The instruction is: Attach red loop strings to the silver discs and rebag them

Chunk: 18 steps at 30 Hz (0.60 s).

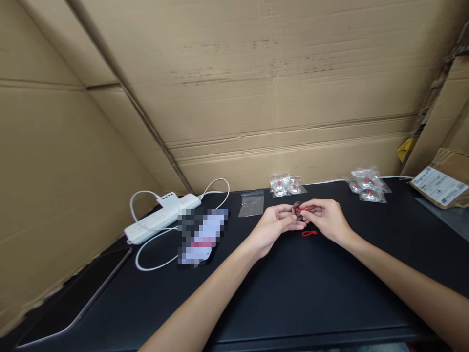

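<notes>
black flat tabletop point(322, 293): spans lower view.
bare left hand point(271, 226), bare right hand point(327, 221): facing, near each other.
clear flat plastic bag point(251, 204): left of left hand.
small round shiny disc point(295, 207): between hands, clamped in left fingertips.
thin red cord point(304, 210): at disc, pinched by right fingertips.
narrow red loop point(309, 233): just below right fingers.

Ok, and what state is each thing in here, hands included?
Left hand: closed on a round piece
Right hand: pinching a red cord
Red loop: loose on the table
Clear bag: lying flat
Middle packets: filled, bunched together
Right packets: filled, piled
Power strip: white adapter seated on it
Phone: screen lit, contents blurred
Slab at left: flat, dark
Parcel: label showing
</notes>
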{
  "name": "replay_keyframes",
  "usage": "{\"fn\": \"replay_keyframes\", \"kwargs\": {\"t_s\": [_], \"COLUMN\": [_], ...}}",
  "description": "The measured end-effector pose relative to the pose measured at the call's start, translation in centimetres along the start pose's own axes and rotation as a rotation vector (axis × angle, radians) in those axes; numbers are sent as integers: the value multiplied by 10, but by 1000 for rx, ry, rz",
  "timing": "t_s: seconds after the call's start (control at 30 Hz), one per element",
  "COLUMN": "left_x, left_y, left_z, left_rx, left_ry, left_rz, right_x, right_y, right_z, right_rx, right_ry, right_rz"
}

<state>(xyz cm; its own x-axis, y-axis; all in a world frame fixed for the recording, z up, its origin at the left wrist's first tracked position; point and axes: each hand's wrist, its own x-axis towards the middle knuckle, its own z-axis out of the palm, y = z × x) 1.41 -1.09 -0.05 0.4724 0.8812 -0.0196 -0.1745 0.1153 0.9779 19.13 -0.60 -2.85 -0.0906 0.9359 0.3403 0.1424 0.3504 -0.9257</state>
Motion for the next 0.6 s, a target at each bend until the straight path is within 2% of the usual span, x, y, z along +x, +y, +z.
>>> {"fn": "replay_keyframes", "kwargs": {"t_s": [0.4,0.6], "left_x": [-2,-4], "left_y": [2,5], "left_z": [3,4], "left_rx": [-58,-73], "left_ry": [-26,-109], "left_rz": [-18,-15], "right_x": [-2,-3], "right_y": [-1,-6], "right_z": [2,-1], "right_rx": [-293,-477], "right_ry": [63,44], "right_rz": [-217,-311]}}
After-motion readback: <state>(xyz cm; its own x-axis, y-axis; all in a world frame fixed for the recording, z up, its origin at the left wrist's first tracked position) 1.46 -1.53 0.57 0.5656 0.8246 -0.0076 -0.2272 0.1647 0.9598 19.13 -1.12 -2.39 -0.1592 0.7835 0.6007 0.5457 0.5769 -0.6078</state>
